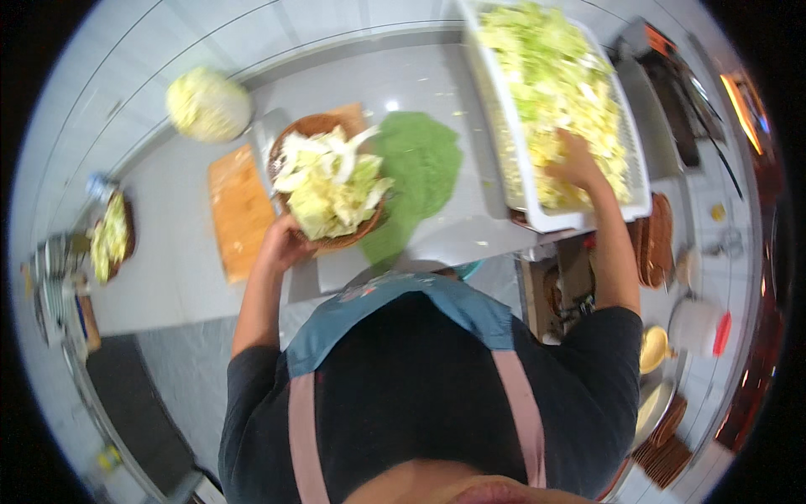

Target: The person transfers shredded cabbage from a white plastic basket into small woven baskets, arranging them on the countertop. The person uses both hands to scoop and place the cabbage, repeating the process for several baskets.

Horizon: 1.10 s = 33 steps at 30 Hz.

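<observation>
My left hand (284,242) grips the near-left rim of a brown woven basket (356,238). Large cut pieces of napa cabbage (327,189) fill the basket. To the right, my right hand (578,164) reaches into a white plastic crate (513,135) heaped with chopped cabbage (544,75). Its fingers touch the leaves near the crate's front end; whether they hold any cannot be made out. A green cloth (419,170) lies on the grey counter (453,75) between basket and crate.
A whole napa cabbage (208,106) rests against the tiled wall. Left of the basket is a wooden cutting board (239,214). Another basket of cabbage (113,236) sits at far left, near stacked dishes (53,296). Beyond the crate stands a metal appliance (648,120).
</observation>
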### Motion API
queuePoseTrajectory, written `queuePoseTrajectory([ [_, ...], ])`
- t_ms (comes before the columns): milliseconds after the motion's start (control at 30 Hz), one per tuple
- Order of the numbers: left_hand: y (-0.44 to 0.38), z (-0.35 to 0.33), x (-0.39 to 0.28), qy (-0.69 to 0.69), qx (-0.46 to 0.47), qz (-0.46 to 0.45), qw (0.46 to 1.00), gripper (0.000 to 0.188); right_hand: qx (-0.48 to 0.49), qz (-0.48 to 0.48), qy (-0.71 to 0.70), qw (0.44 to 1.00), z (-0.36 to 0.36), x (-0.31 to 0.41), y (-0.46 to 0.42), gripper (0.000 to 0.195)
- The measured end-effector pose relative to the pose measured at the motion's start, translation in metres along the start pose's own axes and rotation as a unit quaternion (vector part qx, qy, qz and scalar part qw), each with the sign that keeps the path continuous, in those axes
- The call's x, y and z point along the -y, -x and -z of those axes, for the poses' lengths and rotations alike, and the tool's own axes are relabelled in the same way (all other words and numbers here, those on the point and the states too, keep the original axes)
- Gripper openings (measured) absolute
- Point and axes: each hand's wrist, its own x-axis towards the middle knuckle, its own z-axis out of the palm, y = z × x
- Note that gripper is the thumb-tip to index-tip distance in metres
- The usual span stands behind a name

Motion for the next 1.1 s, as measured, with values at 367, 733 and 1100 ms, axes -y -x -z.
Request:
queuePoseTrajectory([
  [367, -0.006, -0.014, 0.005, -0.260, -0.145, -0.238, 0.924, 0.053, -0.166, -0.085, -0.166, 0.968, 0.044, -0.001, -0.006, 0.044],
  [733, 0.006, -0.033, -0.056, -0.176, -0.156, -0.417, 0.878, 0.066, -0.158, 0.076, -0.395, 0.902, 0.092, 0.148, 0.023, 0.036],
  [1100, -0.028, -0.060, -0.062, -0.092, -0.056, -0.456, 0.883, 0.063, 0.099, 0.360, -0.196, 0.907, -0.040, 0.367, -0.012, 0.056],
])
